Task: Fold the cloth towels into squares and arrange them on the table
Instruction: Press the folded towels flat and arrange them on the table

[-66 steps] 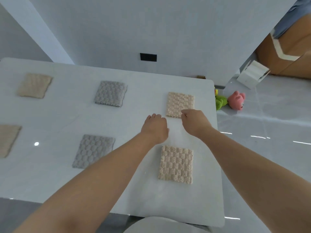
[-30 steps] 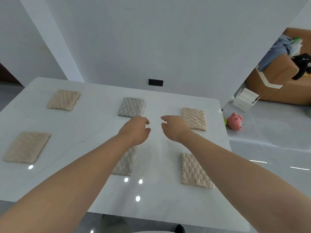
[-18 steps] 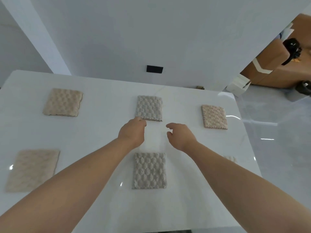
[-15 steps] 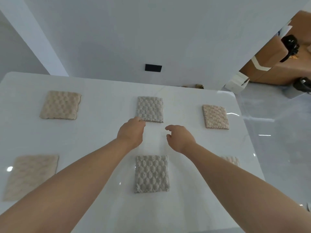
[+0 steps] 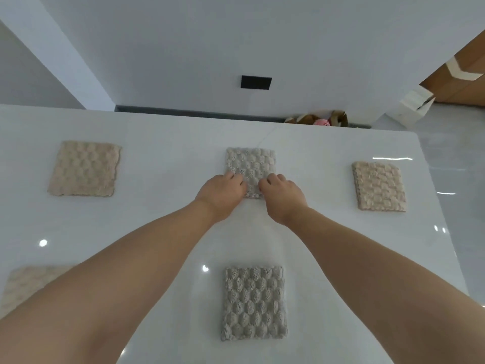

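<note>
Your left hand (image 5: pixel 221 191) and right hand (image 5: pixel 283 195) grip the near edge of the grey towel (image 5: pixel 250 164) at upper centre, fingers curled onto it. It lies flat and nearly square, its slightly longer axis running up the frame. Bare table (image 5: pixel 170 166) flanks it; the beige towels (image 5: pixel 84 169) (image 5: pixel 379 186) sit well apart.

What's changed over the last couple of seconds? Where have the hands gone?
Both hands left the far right beige towel and moved left to the far middle grey towel. The left hand and right hand now rest on its near edge; whether they pinch it is unclear. All towels lie folded where they were on the table; the near grey towel is untouched.
</note>
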{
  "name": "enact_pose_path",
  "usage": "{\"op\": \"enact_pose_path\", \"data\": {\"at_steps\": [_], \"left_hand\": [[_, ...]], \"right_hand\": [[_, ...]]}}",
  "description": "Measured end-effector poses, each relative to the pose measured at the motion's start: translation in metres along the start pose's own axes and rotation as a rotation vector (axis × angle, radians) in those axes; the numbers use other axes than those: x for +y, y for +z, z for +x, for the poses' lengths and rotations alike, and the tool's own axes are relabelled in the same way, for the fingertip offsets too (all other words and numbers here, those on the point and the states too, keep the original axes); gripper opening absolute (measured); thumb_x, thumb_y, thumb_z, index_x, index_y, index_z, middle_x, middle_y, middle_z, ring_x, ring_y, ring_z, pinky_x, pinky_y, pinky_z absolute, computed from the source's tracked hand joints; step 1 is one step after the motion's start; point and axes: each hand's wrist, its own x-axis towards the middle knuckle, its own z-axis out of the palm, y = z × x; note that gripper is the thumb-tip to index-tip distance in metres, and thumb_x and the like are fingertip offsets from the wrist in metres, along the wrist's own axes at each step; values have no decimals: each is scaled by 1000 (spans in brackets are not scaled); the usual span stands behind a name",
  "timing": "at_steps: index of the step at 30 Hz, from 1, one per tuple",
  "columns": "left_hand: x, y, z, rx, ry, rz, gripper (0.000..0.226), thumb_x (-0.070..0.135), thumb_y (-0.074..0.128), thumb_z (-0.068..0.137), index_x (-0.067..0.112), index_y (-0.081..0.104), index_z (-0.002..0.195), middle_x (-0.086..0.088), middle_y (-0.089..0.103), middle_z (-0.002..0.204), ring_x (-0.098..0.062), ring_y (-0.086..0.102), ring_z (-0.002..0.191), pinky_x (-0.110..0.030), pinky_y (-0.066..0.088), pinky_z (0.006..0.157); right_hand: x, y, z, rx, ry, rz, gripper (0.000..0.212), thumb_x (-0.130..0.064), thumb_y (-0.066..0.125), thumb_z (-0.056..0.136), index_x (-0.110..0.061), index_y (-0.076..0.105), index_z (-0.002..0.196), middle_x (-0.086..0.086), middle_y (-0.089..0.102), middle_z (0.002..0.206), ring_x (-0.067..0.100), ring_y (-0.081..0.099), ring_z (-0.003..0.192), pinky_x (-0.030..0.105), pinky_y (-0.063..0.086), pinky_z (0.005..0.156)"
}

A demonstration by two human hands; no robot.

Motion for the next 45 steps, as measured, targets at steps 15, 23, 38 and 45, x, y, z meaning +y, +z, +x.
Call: {"op": "enact_pose_path", "data": {"at_steps": [15, 23, 38, 45], "left_hand": [[-36, 39, 14, 220, 256, 82, 21, -5, 52, 83, 5, 65, 70, -9, 61, 72, -28, 57, 66, -32, 45, 48], [-32, -6, 40, 358, -264, -436, 27, 32, 50, 102, 12, 62, 89, -6, 60, 87, -29, 58, 65, -36, 43, 56], [-57, 25, 91, 136, -675, -687, 11, 12, 55, 99, 15, 65, 103, -3, 54, 108, -22, 55, 87, -33, 39, 71], [-37, 12, 84, 234, -745, -588, 14, 10, 50, 97, 12, 57, 109, -8, 53, 114, -27, 56, 89, -38, 46, 70]], "right_hand": [[25, 19, 15, -7, -136, 24, 34, 0, 48, 90, -12, 62, 119, 5, 57, 115, 29, 55, 103, 37, 49, 69], [31, -10, 32, 227, 71, 253, 27, -38, 47, 98, -20, 68, 100, 1, 66, 93, 27, 65, 85, 39, 56, 70], [39, -1, 98, 63, 499, 496, 16, -14, 50, 100, -12, 56, 115, 7, 55, 112, 26, 56, 93, 40, 50, 73], [36, 3, 86, 156, 440, 516, 22, -20, 43, 104, -14, 47, 125, 11, 52, 123, 30, 57, 102, 46, 54, 80]]}}
